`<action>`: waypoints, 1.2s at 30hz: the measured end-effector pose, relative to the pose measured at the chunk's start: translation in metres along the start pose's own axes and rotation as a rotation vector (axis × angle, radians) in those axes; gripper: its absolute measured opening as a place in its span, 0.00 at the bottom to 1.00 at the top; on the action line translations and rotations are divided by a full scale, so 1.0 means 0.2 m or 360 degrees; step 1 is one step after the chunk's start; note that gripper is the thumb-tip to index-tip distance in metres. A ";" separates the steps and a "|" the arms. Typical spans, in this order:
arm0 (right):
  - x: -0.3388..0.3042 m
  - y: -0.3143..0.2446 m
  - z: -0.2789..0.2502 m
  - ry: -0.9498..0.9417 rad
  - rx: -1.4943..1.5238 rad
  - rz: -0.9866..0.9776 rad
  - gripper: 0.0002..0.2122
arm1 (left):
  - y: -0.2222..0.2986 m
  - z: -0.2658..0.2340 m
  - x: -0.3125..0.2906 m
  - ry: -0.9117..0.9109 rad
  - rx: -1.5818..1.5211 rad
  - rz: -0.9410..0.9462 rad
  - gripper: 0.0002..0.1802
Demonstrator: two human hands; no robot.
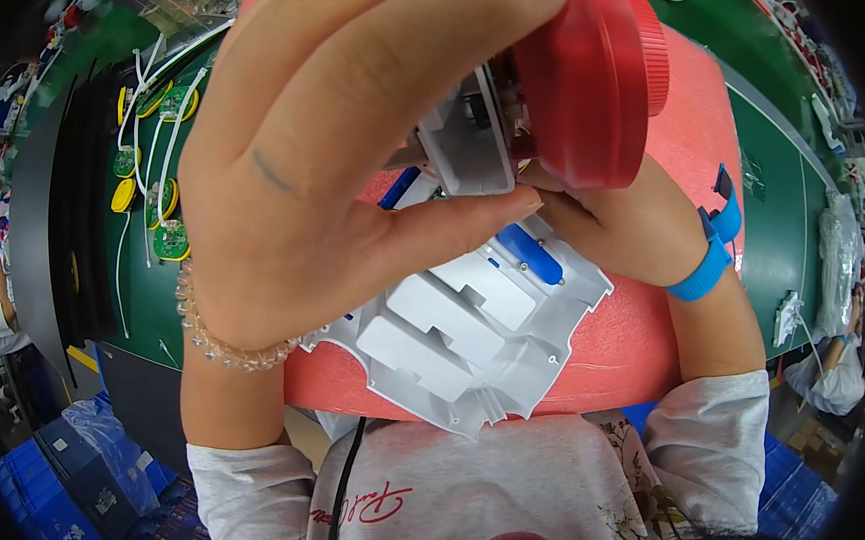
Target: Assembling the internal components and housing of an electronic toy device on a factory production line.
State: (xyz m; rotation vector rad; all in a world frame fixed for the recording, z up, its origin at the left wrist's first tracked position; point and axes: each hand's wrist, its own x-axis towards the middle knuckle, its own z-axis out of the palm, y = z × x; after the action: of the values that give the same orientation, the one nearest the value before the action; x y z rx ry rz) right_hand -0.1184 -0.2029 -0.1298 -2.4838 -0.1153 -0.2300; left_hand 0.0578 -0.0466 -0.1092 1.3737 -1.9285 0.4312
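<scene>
My left hand (290,160) is raised close to the camera, its fingers and thumb curled round a red-and-grey plastic assembly. That assembly has a glossy red housing (585,90) with a ribbed round knob and an open grey plastic section (471,147). Beyond and below it, my right hand (632,219) reaches in with bent fingers against the grey section's lower end; the fingertips are partly hidden, and what they pinch cannot be made out. Beneath both hands lies a white plastic shell (438,336) with raised boxy blocks and a blue oval piece (531,255) in it.
The shell rests on a pink padded mat (639,325) over a green table (782,224). At the left are several green circuit boards (172,240) with yellow rims and white cables. A blue strap (703,269) circles my right wrist. Blue crates (67,475) stand lower left.
</scene>
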 end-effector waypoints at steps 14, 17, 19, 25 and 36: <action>-0.02 -0.04 -0.01 0.0073 -0.0278 0.0020 0.14 | -0.06 -0.02 -0.01 -0.0013 0.0002 0.0105 0.45; -0.02 -0.07 0.01 0.0146 -0.0261 0.0074 0.11 | -0.05 0.00 0.02 -0.0013 0.0013 0.0149 0.45; -0.01 -0.07 0.02 0.0220 -0.0218 0.0112 0.11 | 0.02 0.03 0.05 0.0077 0.0039 0.0039 0.43; -0.01 -0.06 0.09 0.0234 -0.0475 0.0030 0.11 | 0.13 0.05 0.05 0.0180 0.0095 -0.0185 0.40; 0.00 -0.04 0.07 0.0227 -0.0036 0.0056 0.12 | 0.15 0.04 0.04 0.0239 -0.0021 -0.0349 0.38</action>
State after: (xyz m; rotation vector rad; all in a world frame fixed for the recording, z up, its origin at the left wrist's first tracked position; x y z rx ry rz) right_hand -0.1169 -0.1886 -0.1362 -2.4802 -0.0095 -0.3939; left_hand 0.0264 -0.0464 -0.1049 1.4817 -1.6369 0.4017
